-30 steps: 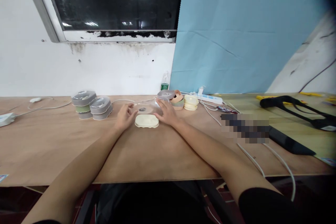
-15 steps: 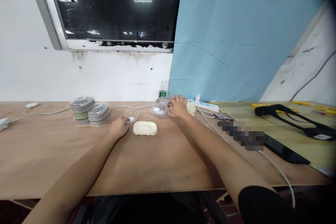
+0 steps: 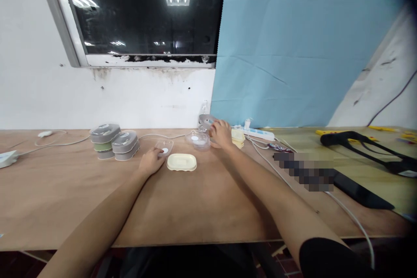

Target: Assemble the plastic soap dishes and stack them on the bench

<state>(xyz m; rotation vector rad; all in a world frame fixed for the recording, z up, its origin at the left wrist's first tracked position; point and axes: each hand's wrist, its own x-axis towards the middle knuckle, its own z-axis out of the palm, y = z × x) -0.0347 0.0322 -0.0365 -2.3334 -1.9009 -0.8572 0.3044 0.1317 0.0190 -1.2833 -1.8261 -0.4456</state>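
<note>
My left hand (image 3: 151, 161) rests on the tabletop, its fingers closed at the near left edge of a clear plastic lid (image 3: 168, 145) with a white round spot. Right of it lies a cream oval container (image 3: 181, 162), flat on the wood. Farther back, my right hand (image 3: 222, 133) grips a grey oval container part (image 3: 205, 119), raised and tilted in front of a clear bottle (image 3: 204, 107). More clear lids (image 3: 198, 140) lie below that part. Beside the right hand is a stack of cream containers (image 3: 238, 137), partly covered by the hand.
Stacked grey and green lidded containers (image 3: 104, 139) stand at the left, with another grey stack (image 3: 125, 145) beside them. A white power strip (image 3: 259, 133) and cables run along the back right. A black device (image 3: 361, 189) and a black frame (image 3: 368, 150) lie at the right.
My right hand has lifted and tilted the grey container part from beside the clear lids. My left hand stays at its lid. The view has shifted slightly.
</note>
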